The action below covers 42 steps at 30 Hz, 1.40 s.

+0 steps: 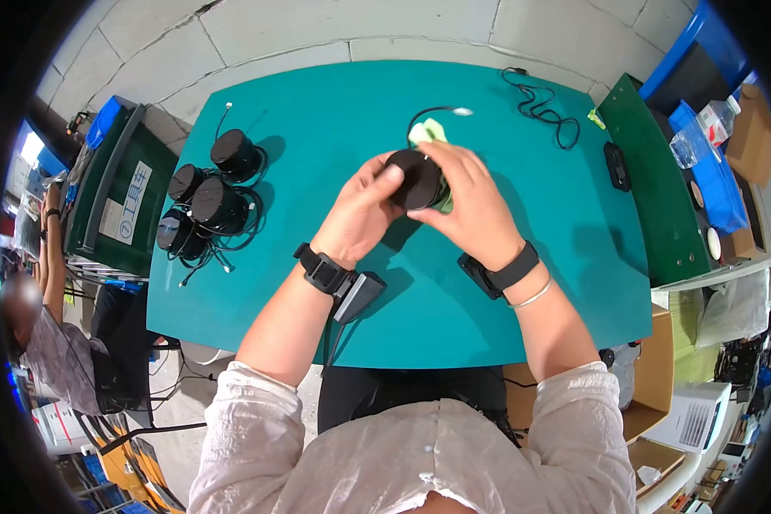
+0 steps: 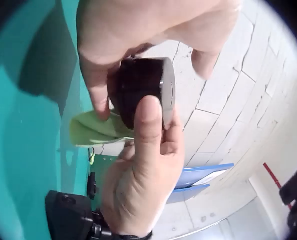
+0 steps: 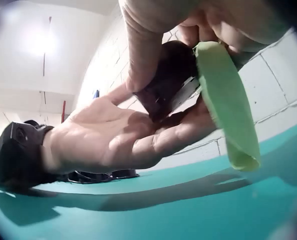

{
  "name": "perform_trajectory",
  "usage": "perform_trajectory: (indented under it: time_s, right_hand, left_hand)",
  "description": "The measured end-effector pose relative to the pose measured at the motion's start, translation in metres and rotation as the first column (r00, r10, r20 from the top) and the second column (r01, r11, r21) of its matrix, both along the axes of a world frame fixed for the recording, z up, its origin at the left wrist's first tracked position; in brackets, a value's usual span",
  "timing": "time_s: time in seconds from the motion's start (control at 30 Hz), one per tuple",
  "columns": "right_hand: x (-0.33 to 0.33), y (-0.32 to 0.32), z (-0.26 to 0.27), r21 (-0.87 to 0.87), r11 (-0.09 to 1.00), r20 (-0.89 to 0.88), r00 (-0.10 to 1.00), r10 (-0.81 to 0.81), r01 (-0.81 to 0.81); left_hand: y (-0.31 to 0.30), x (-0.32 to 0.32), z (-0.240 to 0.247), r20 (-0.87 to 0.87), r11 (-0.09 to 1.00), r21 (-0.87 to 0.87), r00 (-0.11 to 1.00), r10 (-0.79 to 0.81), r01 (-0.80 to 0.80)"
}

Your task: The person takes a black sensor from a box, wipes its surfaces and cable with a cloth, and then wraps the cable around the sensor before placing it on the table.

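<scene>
Both hands hold a round black device (image 1: 417,182) above the middle of the green table. My left hand (image 1: 357,211) grips its left side, thumb on the dark flat face; in the right wrist view the left hand (image 3: 123,137) lies palm up under the device (image 3: 169,75). At the other side, my right hand (image 1: 475,204) pinches it between thumb and fingers. A light green cloth (image 1: 428,132) shows behind the device and hangs by the right fingers in the right wrist view. A black cable with a white connector (image 1: 462,111) extends beyond them.
Several black cylinders (image 1: 218,204) with coiled cables stand at the table's left (image 1: 274,317). A loose black cable (image 1: 535,104) lies at the back right, a small black object (image 1: 616,166) near the right edge. Green crates (image 1: 103,193) flank the table; a person sits far left.
</scene>
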State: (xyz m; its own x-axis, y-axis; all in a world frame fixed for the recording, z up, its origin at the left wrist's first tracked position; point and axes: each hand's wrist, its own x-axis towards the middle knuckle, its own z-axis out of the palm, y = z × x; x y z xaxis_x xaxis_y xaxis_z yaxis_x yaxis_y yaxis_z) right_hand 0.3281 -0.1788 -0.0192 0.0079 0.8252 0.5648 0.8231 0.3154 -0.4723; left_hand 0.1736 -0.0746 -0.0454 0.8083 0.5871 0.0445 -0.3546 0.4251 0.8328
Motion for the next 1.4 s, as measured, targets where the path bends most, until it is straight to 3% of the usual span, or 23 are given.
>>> perform_trajectory:
  time_s: [0.03,0.1,0.17,0.2,0.23,0.27,0.3,0.33,0.37,0.4,0.47,0.5,0.57,0.63,0.7,0.83,0.97,1.07,1.13,1.23,1.3,1.37,1.4]
  right_hand:
    - [-0.003,0.0,0.001,0.001,1.0,0.001,1.0,0.006,-0.006]
    - [-0.013,-0.001,0.001,-0.001,0.999,-0.226,0.974,0.034,-0.035]
    - [-0.016,0.003,-0.003,0.032,0.999,-0.267,0.964,0.017,-0.009]
    - [-0.015,0.006,-0.006,0.023,0.984,-0.589,0.793,0.154,-0.174]
    - [-0.015,0.008,-0.008,0.072,0.942,-0.832,0.501,0.238,-0.328]
    - [-0.015,0.008,-0.008,0.04,0.943,-0.875,0.444,0.192,-0.329]
    - [-0.013,0.008,-0.013,0.041,0.943,-0.876,0.442,0.193,-0.33]
    - [-0.011,0.009,-0.016,-0.075,0.964,-0.834,0.546,0.08,-0.255]
    - [-0.01,0.009,-0.019,-0.181,0.969,-0.772,0.635,-0.036,-0.166]
    - [-0.009,0.007,-0.02,-0.18,0.97,-0.775,0.631,-0.039,-0.162]
    - [-0.014,-0.001,0.003,-0.204,0.974,-0.463,0.867,-0.185,0.099]
    - [-0.014,-0.002,0.0,-0.204,0.974,-0.462,0.867,-0.187,0.101]
    - [-0.015,-0.001,-0.007,0.013,0.981,-0.124,0.973,-0.192,0.195]
    - [-0.021,0.0,-0.006,0.0,0.988,-0.1,0.983,-0.157,0.157]
    - [-0.03,-0.005,0.0,0.057,0.998,-0.181,0.983,0.038,-0.028]
    - [-0.021,0.0,-0.002,0.055,0.969,-0.19,0.95,0.247,-0.241]
    - [-0.012,0.004,-0.006,0.101,0.967,-0.219,0.943,0.249,-0.232]
    - [-0.011,0.001,-0.011,-0.065,0.987,-0.352,0.929,0.116,-0.148]
    - [-0.017,-0.001,-0.008,-0.103,0.984,-0.388,0.917,0.093,-0.143]
    - [-0.025,-0.01,0.005,-0.212,0.958,-0.499,0.864,0.065,-0.195]
    - [-0.031,-0.011,0.006,-0.056,0.953,-0.522,0.823,0.225,-0.297]
    - [-0.03,-0.007,0.004,-0.011,0.961,-0.458,0.856,0.24,-0.276]
    - [-0.031,-0.005,0.003,0.072,0.964,-0.42,0.869,0.262,-0.256]
  left_hand:
    - [0.002,0.0,-0.001,0.001,1.0,0.001,1.0,0.006,-0.006]
    - [0.005,-0.003,-0.004,0.0,0.997,-0.07,1.0,0.03,-0.03]
    - [0.002,-0.001,-0.001,0.039,0.985,-0.166,0.997,0.062,-0.055]
    - [0.0,0.0,-0.003,0.056,0.987,-0.113,0.992,0.117,-0.11]
    - [-0.001,0.001,-0.004,0.075,0.984,-0.062,0.982,0.171,-0.167]
    - [0.0,0.002,-0.008,0.075,0.984,-0.062,0.982,0.172,-0.167]
    - [0.001,0.003,-0.012,0.067,0.984,0.015,0.982,0.176,-0.178]
    - [0.0,0.004,-0.011,0.059,0.978,0.092,0.982,0.181,-0.186]
    - [-0.002,0.004,-0.01,0.055,0.979,0.094,0.982,0.179,-0.184]
    - [-0.004,0.005,-0.007,0.004,0.98,0.078,0.983,0.184,-0.184]
    - [-0.014,0.006,0.006,-0.06,0.986,0.003,0.984,0.165,-0.165]
    - [-0.012,0.006,0.002,-0.06,0.986,0.002,0.985,0.164,-0.164]
    - [-0.007,0.004,-0.007,0.209,0.944,-0.254,0.965,-0.157,0.209]
    - [-0.022,0.009,0.004,0.075,0.992,-0.119,0.996,0.04,-0.031]
    - [-0.014,0.002,0.011,0.144,0.998,-0.059,0.989,-0.012,0.021]
    - [-0.005,-0.008,0.014,0.193,0.973,-0.212,0.98,-0.056,0.097]
    - [-0.007,-0.006,0.007,0.079,0.989,-0.092,0.991,-0.104,0.111]
    - [-0.01,-0.005,0.009,0.056,0.996,-0.067,0.997,-0.06,0.064]
    - [-0.006,-0.004,0.012,0.082,0.994,0.038,0.992,0.1,-0.104]
    - [0.005,-0.004,0.007,0.044,0.968,0.009,0.967,0.252,-0.252]
    - [0.004,-0.007,0.002,0.02,0.962,-0.018,0.962,0.273,-0.272]
    - [-0.004,-0.005,0.01,0.032,0.983,-0.055,0.984,0.176,-0.174]
    - [-0.006,-0.005,0.012,0.007,0.994,0.024,0.994,0.106,-0.106]
